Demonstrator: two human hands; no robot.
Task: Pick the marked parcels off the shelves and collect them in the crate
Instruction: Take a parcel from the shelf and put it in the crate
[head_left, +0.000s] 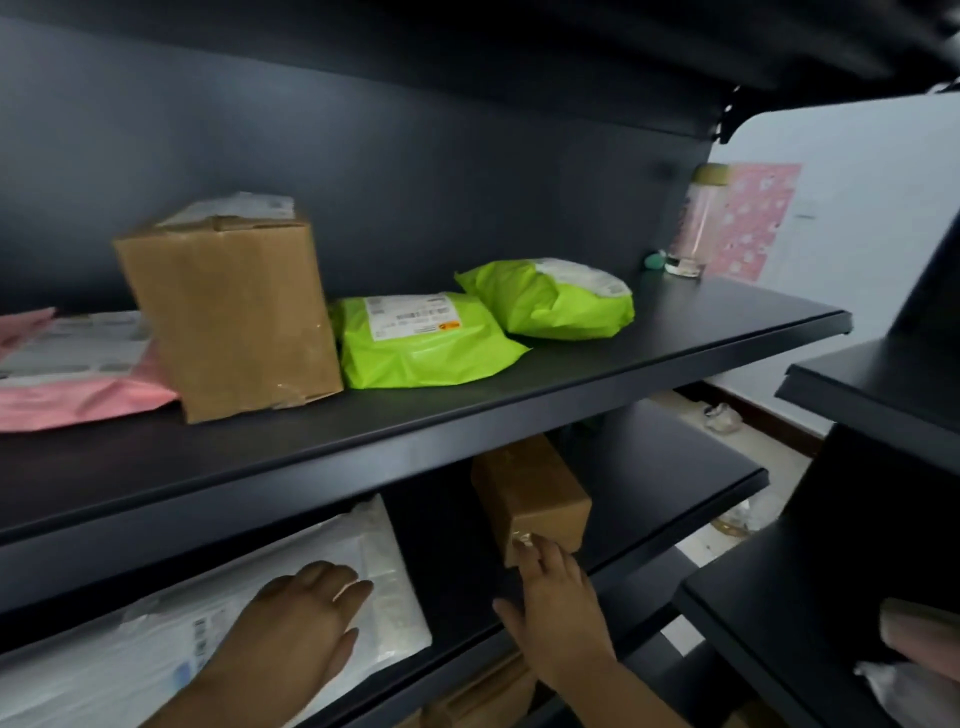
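Note:
On the lower shelf lies a white plastic mailer (156, 639), and my left hand (296, 623) rests flat on its right part, fingers apart. To its right stands a small brown cardboard box (530, 499). My right hand (550, 603) reaches up to that box, fingertips touching its front lower corner, not closed around it. The upper shelf (467, 410) holds a pink mailer (67, 374), a tall brown box (228, 317) and two green mailers (421, 343) (550, 301) with white labels. No crate is in view.
A clear bottle (693, 223) stands at the far right end of the upper shelf. Another black shelf unit (857, 519) stands close on the right. More brown boxes (483, 696) sit below the lower shelf. Pale floor shows beyond the shelf ends.

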